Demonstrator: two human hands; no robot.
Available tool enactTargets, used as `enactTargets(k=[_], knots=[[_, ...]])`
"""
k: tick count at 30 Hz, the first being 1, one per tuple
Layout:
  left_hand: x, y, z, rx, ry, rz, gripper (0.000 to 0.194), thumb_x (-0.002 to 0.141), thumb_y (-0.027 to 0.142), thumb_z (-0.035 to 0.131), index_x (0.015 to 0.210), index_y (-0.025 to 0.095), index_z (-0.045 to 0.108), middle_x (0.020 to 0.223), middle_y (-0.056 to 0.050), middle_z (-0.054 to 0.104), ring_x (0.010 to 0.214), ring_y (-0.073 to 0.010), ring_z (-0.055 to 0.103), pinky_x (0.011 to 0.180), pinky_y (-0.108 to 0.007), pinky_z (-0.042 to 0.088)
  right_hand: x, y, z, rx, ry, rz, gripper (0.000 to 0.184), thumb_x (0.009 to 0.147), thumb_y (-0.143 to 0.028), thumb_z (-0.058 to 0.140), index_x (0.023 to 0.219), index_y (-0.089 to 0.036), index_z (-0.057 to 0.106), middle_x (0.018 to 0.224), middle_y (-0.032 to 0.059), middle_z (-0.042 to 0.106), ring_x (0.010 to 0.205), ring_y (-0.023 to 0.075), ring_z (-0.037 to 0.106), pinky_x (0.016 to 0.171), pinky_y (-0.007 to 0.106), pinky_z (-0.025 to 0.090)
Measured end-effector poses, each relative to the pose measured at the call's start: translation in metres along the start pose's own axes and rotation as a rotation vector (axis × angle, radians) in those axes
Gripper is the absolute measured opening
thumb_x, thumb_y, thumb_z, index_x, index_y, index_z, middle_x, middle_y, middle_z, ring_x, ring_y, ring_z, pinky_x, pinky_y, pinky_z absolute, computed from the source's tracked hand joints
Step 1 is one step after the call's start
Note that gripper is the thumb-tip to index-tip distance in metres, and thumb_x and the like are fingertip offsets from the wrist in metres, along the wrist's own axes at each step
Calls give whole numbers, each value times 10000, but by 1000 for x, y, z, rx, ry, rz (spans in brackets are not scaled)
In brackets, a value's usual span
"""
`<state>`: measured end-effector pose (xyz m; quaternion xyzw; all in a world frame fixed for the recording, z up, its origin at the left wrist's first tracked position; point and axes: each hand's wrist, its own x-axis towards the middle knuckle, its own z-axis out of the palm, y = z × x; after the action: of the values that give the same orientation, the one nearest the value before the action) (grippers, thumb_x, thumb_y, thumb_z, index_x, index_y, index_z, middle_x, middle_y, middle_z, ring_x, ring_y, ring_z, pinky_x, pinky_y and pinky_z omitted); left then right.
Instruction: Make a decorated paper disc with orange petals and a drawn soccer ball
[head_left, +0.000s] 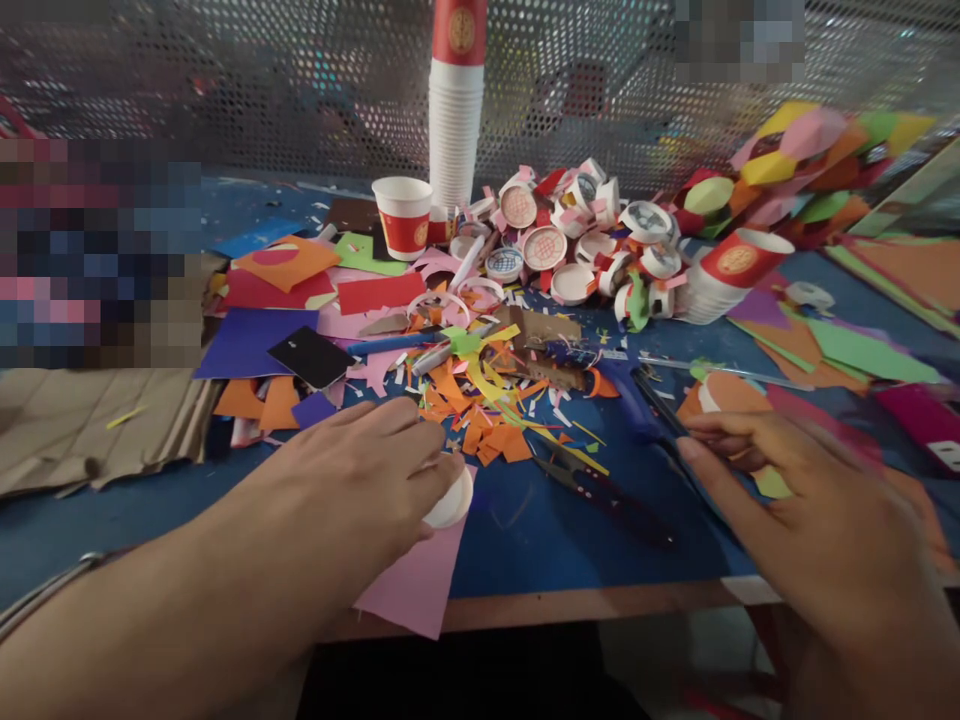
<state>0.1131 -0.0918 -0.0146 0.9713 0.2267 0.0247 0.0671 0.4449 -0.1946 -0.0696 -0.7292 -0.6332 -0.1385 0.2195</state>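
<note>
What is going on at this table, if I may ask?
A person is doing paper craft work. The left hand has its fingers on a white round piece over pink paper at the table's edge. The right hand is off to the right, fingertips close together; whether they grip anything is unclear. Dark snips lie between the hands, with paper scraps and piled cup pieces beyond.
</note>
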Motion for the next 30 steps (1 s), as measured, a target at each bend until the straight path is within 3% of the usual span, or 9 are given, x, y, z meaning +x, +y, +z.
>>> enactTargets(k=[4,8,11,15,19,25,30], knots=[[-2,2,2,57,-59,29,397,719,18,679,1052,218,757,1007,-54,778,890,-296,704,792,-471,584,4,8,5,9,-29,46,405,1006,-561,511,1002,-224,735,898,75,774,764,230,736,720,375,545],[-2,3,0,32,-73,17,417,757,46,701,1136,214,738,1059,-65,775,910,-312,726,784,-491,590,5,7,10,78,-100,70,380,978,-572,541,1027,-241,722,962,68,782,842,264,749,751,410,552],[-1,3,-2,-1,-92,13,374,748,55,708,1091,201,732,1009,-64,761,854,-303,719,731,-470,572,4,0,10,59,-39,62,338,983,-534,550,1027,-245,719,1009,76,786,886,274,751,790,414,554],[-1,3,-1,-8,-33,-5,436,671,-52,592,991,221,707,881,-27,703,744,-237,650,611,-373,466,-1,-11,10,23,101,30,249,987,-461,593,996,-247,722,955,70,779,885,269,752,816,390,560],[-1,2,2,-59,-8,-1,355,738,-18,571,971,226,682,899,-34,681,777,-241,631,609,-373,435,-5,-17,15,10,195,55,182,980,-407,634,946,-251,721,903,55,781,844,265,759,796,383,573],[-3,-2,8,-85,-40,28,443,779,-37,504,1097,226,665,1018,-34,723,831,-241,666,695,-422,483,-6,-18,21,9,218,63,149,971,-378,666,919,-249,719,888,46,789,820,261,773,748,374,581],[-5,-4,10,-29,-14,37,370,865,12,501,1112,234,664,1031,-47,733,817,-244,661,679,-423,473,-9,-16,21,33,216,77,134,962,-378,680,923,-258,724,880,43,786,803,273,770,722,392,576]])
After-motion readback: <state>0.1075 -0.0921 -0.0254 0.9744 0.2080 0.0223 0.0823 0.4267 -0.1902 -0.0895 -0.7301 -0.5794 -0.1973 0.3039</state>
